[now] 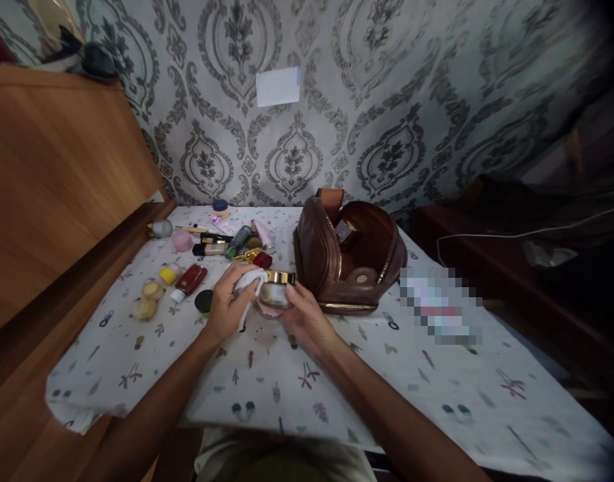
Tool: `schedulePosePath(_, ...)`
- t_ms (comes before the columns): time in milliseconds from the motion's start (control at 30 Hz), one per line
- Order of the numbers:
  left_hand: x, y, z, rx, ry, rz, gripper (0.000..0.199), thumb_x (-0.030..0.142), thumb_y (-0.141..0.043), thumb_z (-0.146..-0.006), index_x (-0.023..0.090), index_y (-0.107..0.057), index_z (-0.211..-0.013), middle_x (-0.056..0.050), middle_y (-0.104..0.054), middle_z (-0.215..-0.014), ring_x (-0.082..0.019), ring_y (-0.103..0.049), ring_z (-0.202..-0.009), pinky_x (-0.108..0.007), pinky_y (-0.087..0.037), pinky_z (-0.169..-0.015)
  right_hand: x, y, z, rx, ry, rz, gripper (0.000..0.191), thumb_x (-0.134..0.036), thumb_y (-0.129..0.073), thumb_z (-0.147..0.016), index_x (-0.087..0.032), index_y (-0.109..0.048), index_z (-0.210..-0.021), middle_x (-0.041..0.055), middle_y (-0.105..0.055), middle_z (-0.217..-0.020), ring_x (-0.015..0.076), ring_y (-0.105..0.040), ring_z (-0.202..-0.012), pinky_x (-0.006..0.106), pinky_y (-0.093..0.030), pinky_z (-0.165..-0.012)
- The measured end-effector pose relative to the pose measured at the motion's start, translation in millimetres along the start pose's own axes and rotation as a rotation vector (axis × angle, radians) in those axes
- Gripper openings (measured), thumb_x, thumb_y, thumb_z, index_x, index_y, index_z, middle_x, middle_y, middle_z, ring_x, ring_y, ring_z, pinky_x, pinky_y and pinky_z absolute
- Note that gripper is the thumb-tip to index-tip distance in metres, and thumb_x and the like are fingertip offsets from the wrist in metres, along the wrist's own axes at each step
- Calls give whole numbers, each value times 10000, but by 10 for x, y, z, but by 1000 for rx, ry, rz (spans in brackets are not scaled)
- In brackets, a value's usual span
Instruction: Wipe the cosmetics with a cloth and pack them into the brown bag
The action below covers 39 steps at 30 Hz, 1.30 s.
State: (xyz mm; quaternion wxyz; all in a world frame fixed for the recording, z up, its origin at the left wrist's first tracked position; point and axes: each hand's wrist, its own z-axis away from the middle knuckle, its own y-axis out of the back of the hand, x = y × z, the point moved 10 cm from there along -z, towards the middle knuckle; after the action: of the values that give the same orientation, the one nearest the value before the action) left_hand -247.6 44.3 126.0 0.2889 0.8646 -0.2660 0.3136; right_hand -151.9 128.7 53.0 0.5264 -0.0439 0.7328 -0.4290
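Note:
Above the middle of the table, my right hand (309,318) grips a cream jar (275,294) with a shiny gold lid. My left hand (229,304) is closed on a white cloth (251,281), which presses against the jar's left side. Below the jar, partly hidden by it, sits a round pinkish item I cannot make out. Just right of my hands stands a brown leather bag (314,251), unzipped, with a small boxy item (345,231) inside. A dark green round lid or jar (203,302) lies left of my left hand.
Several cosmetics lie at the back left, among them a pink tube (262,234), a green bottle (239,241) and a red-brown bottle (190,281). A wooden cabinet (60,194) borders the left; a blurred-out packet (440,306) lies right on the patterned tablecloth (276,375).

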Motion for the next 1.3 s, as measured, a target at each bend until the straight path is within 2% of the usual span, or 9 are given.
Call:
schedulePosePath(200, 189, -36, 2, -57, -151, -34, 188, 208, -619, -923, 227, -655, -1107, -40, -625, -1002, -189, -599, -949, -327, -481, -849, 24, 16, -15, 19, -11, -74, 284, -379, -835, -737, -211, -736, -944, 24, -749, -961, 175, -669, -831, 303, -554, -730)
schedulePosePath(433, 352, -207, 72, -237, -279, -42, 243, 173, -633, -910, 218, -651, -1149, -61, -570, -1031, -188, -581, -977, -329, -494, -845, 97, 76, -58, 45, -106, -169, 395, -492, -815, -731, -191, -716, -966, 37, -747, -921, 231, -670, -945, 367, -564, -812)
schedulePosePath(567, 362, -239, 75, -264, -274, -29, 237, 192, -628, -917, 223, -641, -1152, -62, -585, -1017, -197, -588, -974, -337, -499, -836, 57, 89, -63, 47, -88, -173, 462, -550, -796, -728, -203, -702, -1020, 34, -739, -940, 240, -659, -988, 364, -563, -798)
schedulePosePath(733, 289, -151, 26, -173, -224, -41, 203, 187, -608, -926, 221, -625, -1126, -50, -615, -995, -192, -589, -952, -336, -490, -835, 31, 75, 1, 70, -44, -111, 357, -441, -849, -705, -205, -691, -921, 22, -732, -912, 191, -666, -826, 318, -555, -699)
schedulePosePath(833, 223, -86, 5, -116, -188, -60, 181, 203, -599, -933, 224, -616, -1112, -45, -631, -1004, -194, -590, -953, -345, -483, -847, 66, 43, 28, 64, -70, -113, 376, -417, -866, -686, -192, -680, -923, 23, -731, -897, 164, -662, -734, 283, -538, -649)
schedulePosePath(1033, 270, -154, 15, -201, -220, -3, 195, 215, -621, -923, 228, -631, -1118, -49, -624, -996, -195, -589, -946, -340, -484, -829, 45, 57, -11, 61, -98, -189, 341, -415, -824, -729, -178, -691, -934, 19, -729, -873, 160, -650, -762, 258, -544, -629)
schedulePosePath(1133, 317, -224, 38, -257, -246, 15, 206, 227, -632, -917, 230, -644, -1123, -56, -620, -994, -203, -594, -952, -346, -487, -827, 29, 110, -39, 82, -109, -253, 325, -407, -797, -760, -194, -692, -982, 21, -734, -933, 178, -658, -856, 285, -570, -715)
schedulePosePath(1200, 316, -249, 46, -270, -240, 15, 200, 244, -637, -915, 228, -652, -1114, -61, -619, -990, -208, -600, -948, -354, -491, -823, 26, 138, -48, 96, -106, -273, 330, -407, -790, -768, -197, -693, -1002, 27, -735, -972, 185, -660, -915, 291, -572, -773)
schedulePosePath(1300, 312, -241, 46, -255, -240, 1, 198, 256, -629, -919, 227, -650, -1114, -62, -629, -978, -211, -605, -932, -356, -494, -808, 33, 138, -39, 98, -88, -237, 323, -410, -801, -762, -191, -704, -978, 24, -737, -939, 176, -663, -870, 273, -571, -733)
